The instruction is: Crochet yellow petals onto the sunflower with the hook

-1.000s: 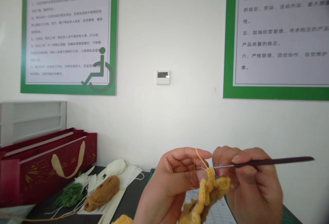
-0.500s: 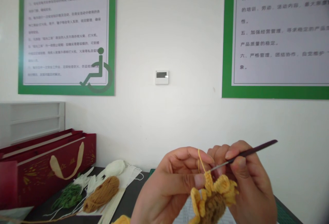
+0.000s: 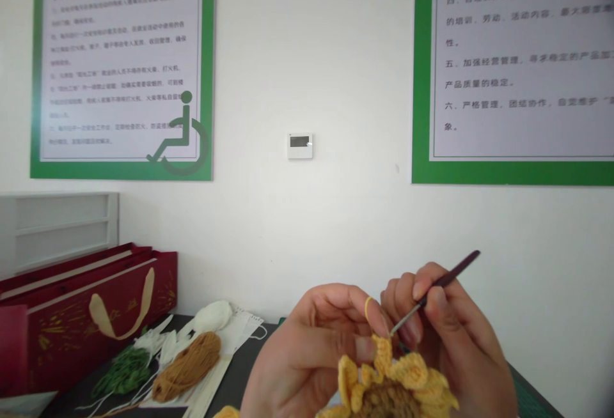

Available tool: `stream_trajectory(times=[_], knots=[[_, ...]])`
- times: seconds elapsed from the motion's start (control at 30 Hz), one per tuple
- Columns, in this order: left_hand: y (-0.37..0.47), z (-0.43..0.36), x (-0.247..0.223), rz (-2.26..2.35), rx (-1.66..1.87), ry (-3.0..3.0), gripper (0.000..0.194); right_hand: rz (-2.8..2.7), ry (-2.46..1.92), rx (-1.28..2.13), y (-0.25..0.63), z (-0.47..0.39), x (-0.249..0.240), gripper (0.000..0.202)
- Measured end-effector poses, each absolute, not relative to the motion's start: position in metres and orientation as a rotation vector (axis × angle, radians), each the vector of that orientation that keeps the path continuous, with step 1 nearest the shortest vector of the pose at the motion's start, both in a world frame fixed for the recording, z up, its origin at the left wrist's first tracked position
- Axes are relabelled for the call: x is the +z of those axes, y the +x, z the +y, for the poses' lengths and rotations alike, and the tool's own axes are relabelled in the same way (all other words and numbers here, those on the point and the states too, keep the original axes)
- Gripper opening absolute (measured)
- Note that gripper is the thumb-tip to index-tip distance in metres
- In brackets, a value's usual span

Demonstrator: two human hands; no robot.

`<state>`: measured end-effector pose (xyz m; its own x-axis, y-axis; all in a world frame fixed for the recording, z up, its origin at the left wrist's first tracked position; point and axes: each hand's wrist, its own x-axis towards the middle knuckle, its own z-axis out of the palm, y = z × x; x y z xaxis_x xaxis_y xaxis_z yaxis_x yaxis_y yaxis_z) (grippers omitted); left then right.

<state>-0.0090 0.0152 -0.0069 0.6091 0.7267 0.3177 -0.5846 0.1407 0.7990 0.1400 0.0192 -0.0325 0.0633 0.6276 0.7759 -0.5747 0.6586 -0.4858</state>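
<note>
A crocheted flower (image 3: 416, 370) with yellow petals and a brown centre is at the bottom of the view, partly cut off by the frame edge. My left hand (image 3: 311, 341) pinches one upright petal between thumb and fingers, and a strand of yellow yarn (image 3: 367, 308) loops over its index finger. My right hand (image 3: 455, 328) grips a crochet hook (image 3: 448, 277) with a dark handle, pen-like. The hook's metal tip meets the top of the pinched petal; whether it is inside a stitch I cannot tell.
At left on the dark table lie a brown yarn skein (image 3: 188, 367), green yarn (image 3: 122, 370) and a white yarn bundle (image 3: 213, 317). Red gift bags (image 3: 100, 316) stand behind them, before a white drawer unit (image 3: 62, 226). A green mat (image 3: 532, 392) shows at right.
The hook has swung steeper, its handle end moving left. The flower has turned so its brown centre faces up more, and the yarn between finger and petal looks shorter.
</note>
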Motion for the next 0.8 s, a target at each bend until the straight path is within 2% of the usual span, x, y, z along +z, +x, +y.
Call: stream_trajectory(times=[0.13,0.23,0.33,0.53,0.8], knots=[[-0.006,0.015,-0.004,0.319,1.189,1.343,0.004,-1.175,-0.207,1.031,0.143,0.027,-0.030,0.024],[-0.001,0.018,-0.006,0.421,1.393,1.467,0.011,-1.188,-0.296,1.057,0.145,0.032,-0.030,0.027],[0.001,0.021,-0.008,0.460,1.478,1.474,0.017,-1.252,-0.343,0.818,0.146,0.035,-0.031,0.023],[0.005,0.016,-0.008,0.497,1.557,1.381,0.024,-1.416,-0.398,0.338,0.147,0.031,-0.034,0.003],[0.007,0.011,-0.007,0.504,1.571,1.256,0.032,-1.362,-0.406,0.373,0.148,0.034,-0.036,0.005]])
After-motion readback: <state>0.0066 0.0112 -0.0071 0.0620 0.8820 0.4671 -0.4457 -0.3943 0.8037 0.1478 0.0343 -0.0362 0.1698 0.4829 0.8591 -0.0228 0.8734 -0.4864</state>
